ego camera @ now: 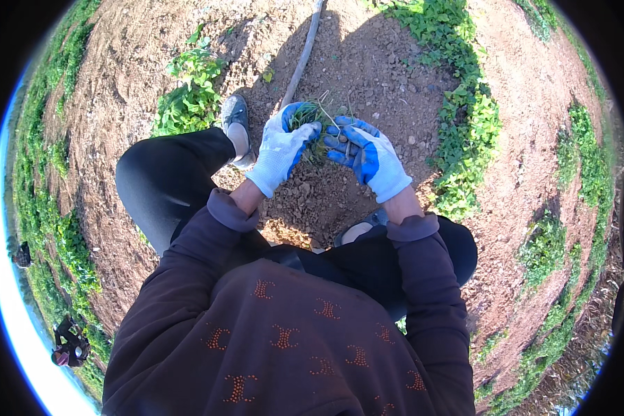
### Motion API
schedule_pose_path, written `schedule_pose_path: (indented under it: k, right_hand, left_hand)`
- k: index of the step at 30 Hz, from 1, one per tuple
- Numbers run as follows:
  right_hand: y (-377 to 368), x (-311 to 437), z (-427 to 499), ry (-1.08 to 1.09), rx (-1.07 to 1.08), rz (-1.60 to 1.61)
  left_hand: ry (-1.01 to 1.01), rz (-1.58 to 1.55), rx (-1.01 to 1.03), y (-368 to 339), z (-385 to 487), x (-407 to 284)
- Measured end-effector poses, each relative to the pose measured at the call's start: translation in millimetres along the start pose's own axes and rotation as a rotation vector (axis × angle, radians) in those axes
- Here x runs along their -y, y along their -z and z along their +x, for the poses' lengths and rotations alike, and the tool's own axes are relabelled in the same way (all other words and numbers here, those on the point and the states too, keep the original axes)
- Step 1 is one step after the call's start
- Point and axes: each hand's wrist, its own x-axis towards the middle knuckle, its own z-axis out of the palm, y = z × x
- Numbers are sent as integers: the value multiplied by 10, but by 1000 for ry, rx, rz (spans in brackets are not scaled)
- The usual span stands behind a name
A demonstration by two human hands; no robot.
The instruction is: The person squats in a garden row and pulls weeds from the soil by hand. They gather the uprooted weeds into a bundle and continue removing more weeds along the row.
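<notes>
Both hands wear white knitted gloves with blue coated palms and fingers. My left hand (pixel 289 140) is closed around a tuft of thin green grass (pixel 304 115), whose pale stems stick out towards the right. Close beside it, my right hand (pixel 361 151) is turned partly palm up, its fingers curled, with what looks like a small brownish lump or stem at the fingers. Whether it grips this firmly I cannot tell. A long wooden pole (pixel 307 52) lies on the soil beyond the hands, its near end hidden behind my left hand.
Low leafy plants grow at the left (pixel 190 93) and in a curved row at the right (pixel 465 130). Bare crumbly soil (pixel 385 78) lies between them. My shoes (pixel 235 122) stand on either side of the hands. Another person (pixel 70 343) is far off at the lower left.
</notes>
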Motion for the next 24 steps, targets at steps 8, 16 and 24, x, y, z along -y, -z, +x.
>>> schedule_pose_path:
  k: [8,16,24]
  right_hand:
    - [-12,-21,-13,23,-58,47]
    - [18,-61,28,32,23,6]
    - [-67,7,-25,23,20,-69]
  left_hand:
    - [87,83,59,-100,-66,-10]
    - [54,102,130,-139,-127,23]
    - [129,-2,85,-107,-111,75]
